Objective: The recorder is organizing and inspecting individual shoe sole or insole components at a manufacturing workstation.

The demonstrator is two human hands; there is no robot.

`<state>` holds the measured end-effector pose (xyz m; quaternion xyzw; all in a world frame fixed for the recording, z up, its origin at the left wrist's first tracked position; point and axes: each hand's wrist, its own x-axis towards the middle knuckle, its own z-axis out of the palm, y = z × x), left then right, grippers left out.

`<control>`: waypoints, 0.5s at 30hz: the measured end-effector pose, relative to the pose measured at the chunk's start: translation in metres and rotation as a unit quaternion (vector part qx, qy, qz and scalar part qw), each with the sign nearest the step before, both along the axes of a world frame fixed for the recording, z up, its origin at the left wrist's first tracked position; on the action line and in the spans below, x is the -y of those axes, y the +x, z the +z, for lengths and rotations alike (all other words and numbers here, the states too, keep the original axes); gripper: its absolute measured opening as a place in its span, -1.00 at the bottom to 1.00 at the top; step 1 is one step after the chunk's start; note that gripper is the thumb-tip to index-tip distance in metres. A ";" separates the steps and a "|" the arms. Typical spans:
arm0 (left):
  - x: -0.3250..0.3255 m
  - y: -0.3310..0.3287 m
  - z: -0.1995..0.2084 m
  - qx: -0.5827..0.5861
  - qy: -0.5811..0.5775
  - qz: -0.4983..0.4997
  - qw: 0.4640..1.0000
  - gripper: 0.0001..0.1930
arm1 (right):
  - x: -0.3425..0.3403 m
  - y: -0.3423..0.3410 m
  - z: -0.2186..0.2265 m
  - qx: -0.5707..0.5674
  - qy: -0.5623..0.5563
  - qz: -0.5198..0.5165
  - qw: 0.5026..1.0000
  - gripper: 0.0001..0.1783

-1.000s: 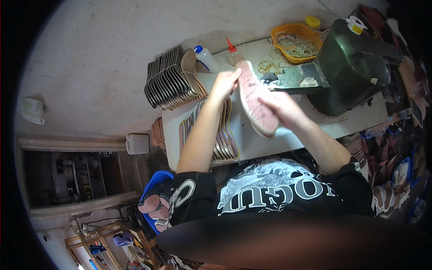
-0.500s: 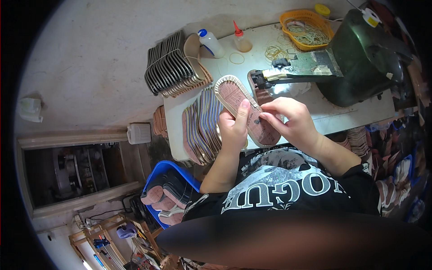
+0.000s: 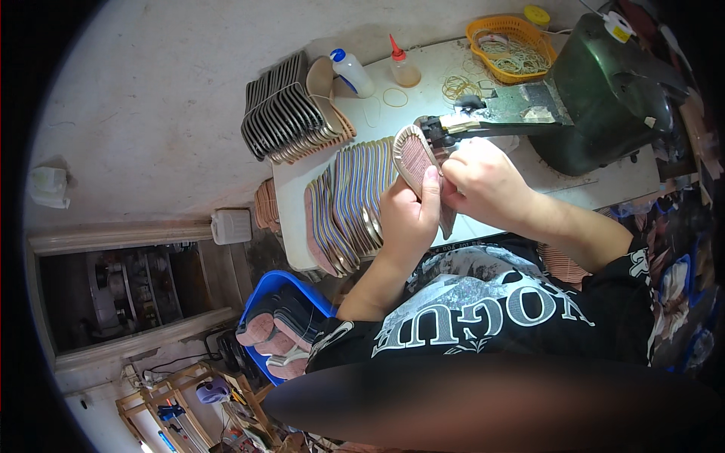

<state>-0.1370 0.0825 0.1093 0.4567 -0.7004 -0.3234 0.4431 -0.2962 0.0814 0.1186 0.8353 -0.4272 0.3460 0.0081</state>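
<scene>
Under the arm of a dark green machine (image 3: 604,98), I hold a pinkish insole (image 3: 414,157) with a pale, pleated rim. My left hand (image 3: 411,208) grips its near-left side, thumb lying on the top face. Closed fingers of my right hand (image 3: 483,177) pinch the insole's right edge; the fingertips are partly hidden. The insole stands tilted, its rounded end up beside the machine's metal head (image 3: 436,130). Just left of my left hand lies a row of stacked insoles (image 3: 343,204) with striped edges.
Bundled dark-edged insoles (image 3: 279,113) stand at the back left of the white table (image 3: 445,64). Behind are a white bottle (image 3: 353,74), a red-tipped glue bottle (image 3: 405,69), loose rubber bands (image 3: 461,88) and an orange basket (image 3: 513,57). A blue bin (image 3: 283,283) holds more insoles.
Both hands have moved right and slightly away from me with the insole, closer to the machine head. The insole has turned from lying face up to a steeper tilt.
</scene>
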 end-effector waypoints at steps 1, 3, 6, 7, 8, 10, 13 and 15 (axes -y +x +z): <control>0.001 0.001 0.001 0.001 0.000 0.001 1.000 -0.74 | 0.002 -0.003 -0.001 0.001 0.000 0.001 1.000 -0.82; 0.003 0.003 0.003 -0.040 0.042 -0.007 0.998 -0.74 | 0.005 -0.007 -0.003 0.212 0.185 0.000 0.960 -0.83; 0.005 0.003 -0.014 -0.111 0.030 0.026 0.993 -0.72 | -0.003 0.000 -0.003 0.344 0.281 -0.008 0.896 -0.91; 0.006 0.002 -0.019 -0.175 0.017 0.047 0.983 -0.72 | -0.005 0.001 -0.004 0.329 0.212 0.001 0.920 -0.91; 0.006 0.009 -0.022 -0.168 0.058 0.001 0.984 -0.77 | -0.008 0.000 -0.003 0.264 0.086 0.014 0.960 -0.91; 0.007 0.008 -0.018 -0.186 0.070 -0.005 0.980 -0.77 | -0.008 -0.001 -0.003 0.222 0.029 0.013 0.974 -0.88; 0.008 0.000 -0.011 -0.215 0.107 -0.036 0.970 -0.81 | -0.006 -0.005 -0.007 0.196 0.016 -0.002 0.981 -0.87; 0.007 -0.007 -0.013 -0.185 0.038 -0.021 0.982 -0.83 | -0.008 -0.008 -0.006 0.170 -0.017 -0.013 0.985 -0.87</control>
